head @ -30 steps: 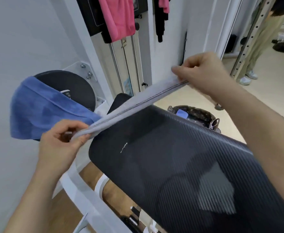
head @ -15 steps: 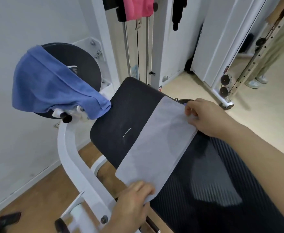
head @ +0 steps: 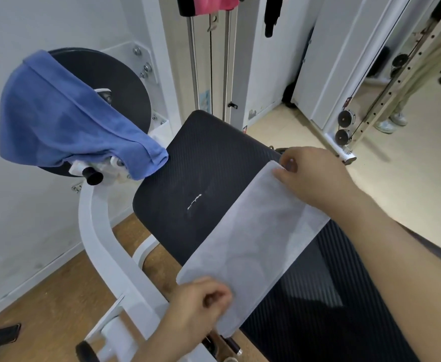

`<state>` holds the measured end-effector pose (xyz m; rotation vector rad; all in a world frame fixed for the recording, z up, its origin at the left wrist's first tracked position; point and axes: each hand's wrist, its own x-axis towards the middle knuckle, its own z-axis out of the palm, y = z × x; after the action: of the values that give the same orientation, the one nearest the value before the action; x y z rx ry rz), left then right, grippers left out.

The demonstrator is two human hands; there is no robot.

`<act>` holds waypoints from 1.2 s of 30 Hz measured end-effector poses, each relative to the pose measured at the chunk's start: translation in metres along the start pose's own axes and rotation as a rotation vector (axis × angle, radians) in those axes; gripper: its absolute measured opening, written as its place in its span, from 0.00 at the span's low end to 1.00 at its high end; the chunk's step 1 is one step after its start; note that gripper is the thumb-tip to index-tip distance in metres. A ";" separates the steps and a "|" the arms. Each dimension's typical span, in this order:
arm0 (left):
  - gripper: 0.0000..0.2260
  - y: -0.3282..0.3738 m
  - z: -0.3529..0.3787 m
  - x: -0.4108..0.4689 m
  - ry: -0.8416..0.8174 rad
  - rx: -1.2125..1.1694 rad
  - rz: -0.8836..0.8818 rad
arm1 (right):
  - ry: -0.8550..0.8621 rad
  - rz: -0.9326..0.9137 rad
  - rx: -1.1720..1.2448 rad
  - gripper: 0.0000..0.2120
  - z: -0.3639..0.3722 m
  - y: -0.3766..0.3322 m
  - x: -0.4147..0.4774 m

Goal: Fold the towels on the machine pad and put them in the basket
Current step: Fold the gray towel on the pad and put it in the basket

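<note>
- Currently, item one as I read it from my station: pale grey towel (head: 253, 239), folded into a long flat strip. It lies slantwise across the black machine pad (head: 201, 158), and its near end overhangs the pad's edge.
- Left hand (head: 198, 304): one of my two hands on this towel. Its fingers are curled and grip the near corner.
- Right hand (head: 316, 176): thumb and fingers pinch the far corner, at the pad's far right edge.
- Blue towel (head: 65, 121): unfolded, draped over the black round disc (head: 127, 82) to the left of the pad. One hanging corner just reaches the pad's left edge.
- White frame (head: 96, 231): a curved tube that runs down from the disc, beside the pad.
- Pink cloth (head: 223, 2): hangs at the top edge, behind the pad.
- Wooden floor (head: 44, 291): under the frame.
</note>
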<state>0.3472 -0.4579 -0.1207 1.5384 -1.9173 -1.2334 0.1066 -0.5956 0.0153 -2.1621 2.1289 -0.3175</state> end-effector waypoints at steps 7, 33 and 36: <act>0.10 0.024 -0.008 0.057 0.436 0.170 0.190 | 0.053 0.150 0.093 0.13 0.029 -0.007 0.027; 0.16 -0.041 0.017 -0.001 0.519 0.001 -0.184 | -0.108 -0.356 -0.191 0.28 0.130 -0.036 -0.105; 0.14 -0.041 0.004 0.006 0.525 -0.401 -0.448 | -0.102 -0.347 -0.254 0.29 0.128 -0.039 -0.103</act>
<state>0.3657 -0.4624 -0.1573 1.8748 -0.9639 -1.1345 0.1713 -0.5029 -0.1103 -2.6273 1.8201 0.0462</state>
